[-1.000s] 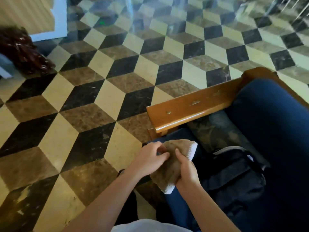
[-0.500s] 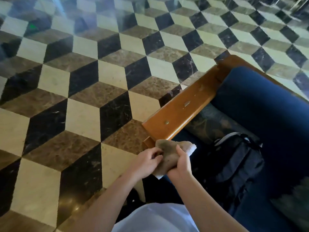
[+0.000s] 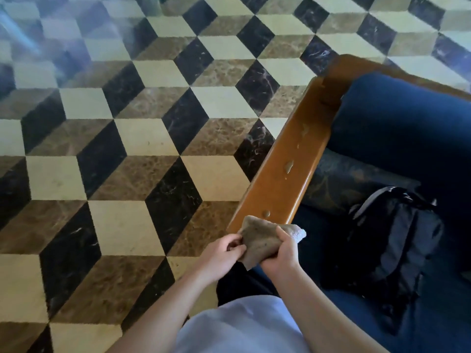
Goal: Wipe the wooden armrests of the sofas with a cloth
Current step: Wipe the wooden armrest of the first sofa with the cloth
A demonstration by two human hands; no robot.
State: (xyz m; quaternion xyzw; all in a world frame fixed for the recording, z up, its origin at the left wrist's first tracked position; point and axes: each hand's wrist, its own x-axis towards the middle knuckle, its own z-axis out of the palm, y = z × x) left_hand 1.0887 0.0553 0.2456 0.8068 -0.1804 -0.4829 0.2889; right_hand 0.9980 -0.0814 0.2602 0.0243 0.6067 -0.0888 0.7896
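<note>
Cloth (image 3: 263, 239): soft, light, limp; bunched at near end of wooden armrest (image 3: 288, 171). Gripped in right hand (image 3: 280, 253), edge pinched by left hand (image 3: 220, 253). Best wadded in palm, likely gliding over droplets.

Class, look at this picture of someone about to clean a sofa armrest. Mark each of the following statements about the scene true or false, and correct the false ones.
1. Both hands hold the cloth. True: the left hand pinches its edge and the right hand grips it.
2. The cloth lies spread flat along the middle of the wooden armrest. False: it is bunched in the hands at the armrest's near end.
3. A dark backpack sits on the blue sofa seat. True.
4. The armrest surface is spotless. False: pale spots show on it.
5. The floor is plain carpet. False: it is patterned tile.
</note>
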